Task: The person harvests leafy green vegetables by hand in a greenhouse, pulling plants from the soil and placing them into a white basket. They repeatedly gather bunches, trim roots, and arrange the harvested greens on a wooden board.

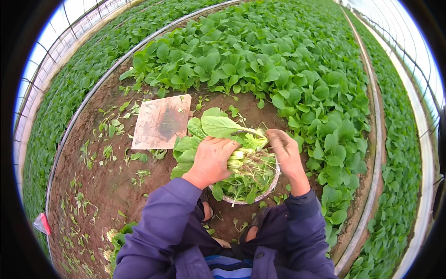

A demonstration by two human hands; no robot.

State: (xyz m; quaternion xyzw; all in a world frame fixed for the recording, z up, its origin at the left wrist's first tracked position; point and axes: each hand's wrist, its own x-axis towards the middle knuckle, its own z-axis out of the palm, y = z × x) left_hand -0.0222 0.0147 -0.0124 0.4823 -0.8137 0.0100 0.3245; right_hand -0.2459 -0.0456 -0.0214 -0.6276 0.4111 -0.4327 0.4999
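Note:
My left hand point(211, 158) is wrapped around a bunch of leafy greens point(186, 153), its leaves to the left and its pale stems and thin roots to the right. At the root end of a single leafy green plant point(219, 126), lying above the bunch, are the curled fingers of my right hand point(286, 150). These fingers are slightly blurred and partly hide the plant's base. Under both hands stands a round tub point(275, 183) with a pale rim, holding loose green leaves and thin plants. It sits between my feet.
A worn, stained flat board point(156, 120) lies on the brown soil point(115, 188), with scattered leaves around it. Dense rows of leafy greens point(264, 52) grow ahead and right. Pipes point(89, 97) border the bed. More bundled greens point(116, 240) lie beside my left arm.

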